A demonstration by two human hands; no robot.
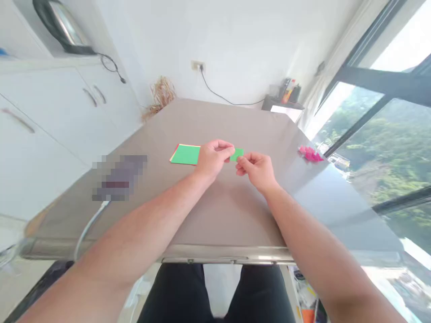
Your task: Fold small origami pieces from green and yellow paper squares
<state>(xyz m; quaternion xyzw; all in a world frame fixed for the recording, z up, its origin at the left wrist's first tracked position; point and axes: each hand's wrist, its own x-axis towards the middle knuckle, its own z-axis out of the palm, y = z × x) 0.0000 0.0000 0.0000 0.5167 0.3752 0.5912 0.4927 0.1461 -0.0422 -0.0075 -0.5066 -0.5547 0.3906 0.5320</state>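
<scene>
My left hand (213, 157) and my right hand (256, 169) meet over the middle of the grey table (218, 211), both pinching a small folded piece of green paper (237, 153) between their fingertips. The left hand's fingers curl over its left end, and the right hand grips its right edge. Just left of my left hand, a flat stack of coloured paper sheets (185, 154) with a green one on top lies on the table.
Pink folded paper pieces (310, 154) lie near the table's right edge by the window. A blurred dark object (118, 177) sits at the left. White cabinets (50, 116) stand to the left. A small shelf with bottles (286, 96) is beyond the far corner.
</scene>
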